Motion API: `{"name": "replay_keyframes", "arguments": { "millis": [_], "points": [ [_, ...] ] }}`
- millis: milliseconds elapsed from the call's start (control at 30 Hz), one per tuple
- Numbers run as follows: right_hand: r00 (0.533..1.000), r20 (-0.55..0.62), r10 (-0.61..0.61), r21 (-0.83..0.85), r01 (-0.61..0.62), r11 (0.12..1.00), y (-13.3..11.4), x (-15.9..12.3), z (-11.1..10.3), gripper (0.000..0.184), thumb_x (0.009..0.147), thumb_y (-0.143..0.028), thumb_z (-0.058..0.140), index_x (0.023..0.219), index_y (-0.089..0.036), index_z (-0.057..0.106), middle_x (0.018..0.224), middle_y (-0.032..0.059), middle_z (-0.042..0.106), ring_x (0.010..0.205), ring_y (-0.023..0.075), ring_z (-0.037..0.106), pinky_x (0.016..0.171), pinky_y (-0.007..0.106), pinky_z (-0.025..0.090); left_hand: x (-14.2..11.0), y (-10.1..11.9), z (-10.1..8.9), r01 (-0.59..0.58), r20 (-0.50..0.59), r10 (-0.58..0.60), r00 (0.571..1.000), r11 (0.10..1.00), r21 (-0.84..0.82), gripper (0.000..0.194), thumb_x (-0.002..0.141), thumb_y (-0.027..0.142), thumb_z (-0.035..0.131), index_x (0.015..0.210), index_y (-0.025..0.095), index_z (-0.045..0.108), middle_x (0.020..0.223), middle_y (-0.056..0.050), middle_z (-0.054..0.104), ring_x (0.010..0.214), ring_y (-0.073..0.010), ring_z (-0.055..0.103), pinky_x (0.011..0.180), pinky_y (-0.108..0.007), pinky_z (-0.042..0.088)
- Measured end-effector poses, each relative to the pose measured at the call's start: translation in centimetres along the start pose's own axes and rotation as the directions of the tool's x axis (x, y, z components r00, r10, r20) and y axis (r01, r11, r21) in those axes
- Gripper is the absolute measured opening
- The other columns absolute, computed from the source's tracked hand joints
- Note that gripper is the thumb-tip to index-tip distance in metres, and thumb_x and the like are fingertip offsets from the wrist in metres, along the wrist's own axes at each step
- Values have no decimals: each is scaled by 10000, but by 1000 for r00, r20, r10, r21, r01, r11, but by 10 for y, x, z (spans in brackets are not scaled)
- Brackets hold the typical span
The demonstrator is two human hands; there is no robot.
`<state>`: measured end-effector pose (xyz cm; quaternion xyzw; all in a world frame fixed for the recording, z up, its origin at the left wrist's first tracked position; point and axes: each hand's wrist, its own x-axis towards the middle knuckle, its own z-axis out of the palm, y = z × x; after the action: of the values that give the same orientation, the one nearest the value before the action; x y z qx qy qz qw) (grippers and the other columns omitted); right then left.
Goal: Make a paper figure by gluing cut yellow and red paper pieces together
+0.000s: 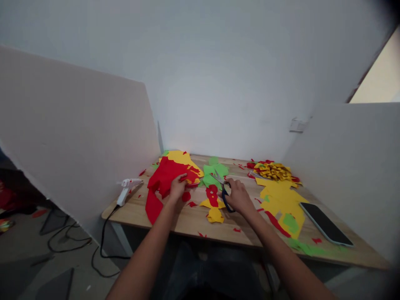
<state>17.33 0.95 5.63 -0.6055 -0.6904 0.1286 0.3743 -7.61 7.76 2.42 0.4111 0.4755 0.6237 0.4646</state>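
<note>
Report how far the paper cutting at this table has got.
Done: a pile of small red-and-yellow cut pieces at the back, and scraps strewn over the table. In hand: the left hand grips the red sheet; the right hand holds scissors. Left: large red, yellow and green sheets remain uncut.

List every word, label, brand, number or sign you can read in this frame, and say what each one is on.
None can be read.
The phone lies with a dark, blank screen.
The glue gun shows no legible marking; it is too small and blurred to tell.
The scissors in the right hand show no print.
The wall plate looks plain.
</note>
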Motion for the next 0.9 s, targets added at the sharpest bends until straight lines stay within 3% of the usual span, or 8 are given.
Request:
{"name": "replay_keyframes", "arguments": {
  "millis": [100,233,433,600,767,900],
  "points": [
    [998,-44,-51,-234,39,971,-7,-10,0,438,747,-254,684,1168,-165,601,1116,173,521,1110,366,436,991,487,300,-17,-8,-17,-72,-41,76,996,993,90,325,719,154,606,1031,126,690,954,-114,727,758,-169,678,641,-247,531],
    [987,-4,-160,-567,130,813,-14,-20,5,431,782,-254,655,1198,-161,588,1074,167,540,1019,334,473,903,421,352,-46,-20,-38,-134,-34,146,989,964,229,319,690,146,559,970,126,710,956,-105,736,795,-196,675,700,-285,527],
    [963,86,-255,-611,253,750,-23,-26,24,480,746,-202,685,1216,-208,587,1060,137,559,1019,310,464,903,399,339,-56,-16,-65,-223,-35,269,962,857,465,268,629,103,580,841,184,724,894,-71,712,833,-229,639,801,-336,500],
    [926,129,-356,-636,352,686,-31,-11,40,438,764,-206,673,1196,-206,597,1076,142,553,1028,317,450,903,410,332,-57,-8,-76,-272,-81,385,919,770,577,254,649,126,617,856,223,728,991,-82,636,1025,-269,587,922,-370,467],
    [876,206,-435,-618,462,637,-41,18,52,471,802,-157,613,1269,-200,567,1125,154,550,1045,309,445,907,405,325,-51,-19,-81,-247,-142,371,918,813,528,283,705,134,543,938,191,692,968,-84,676,942,-241,634,846,-341,505],
    [845,237,-480,-590,517,620,-51,37,60,469,799,-172,608,1265,-151,558,1168,176,519,1082,323,415,936,419,313,-46,-25,-87,-191,-219,318,922,868,458,258,771,235,544,985,174,673,900,-75,711,847,-220,650,745,-301,514]
  ]
}}
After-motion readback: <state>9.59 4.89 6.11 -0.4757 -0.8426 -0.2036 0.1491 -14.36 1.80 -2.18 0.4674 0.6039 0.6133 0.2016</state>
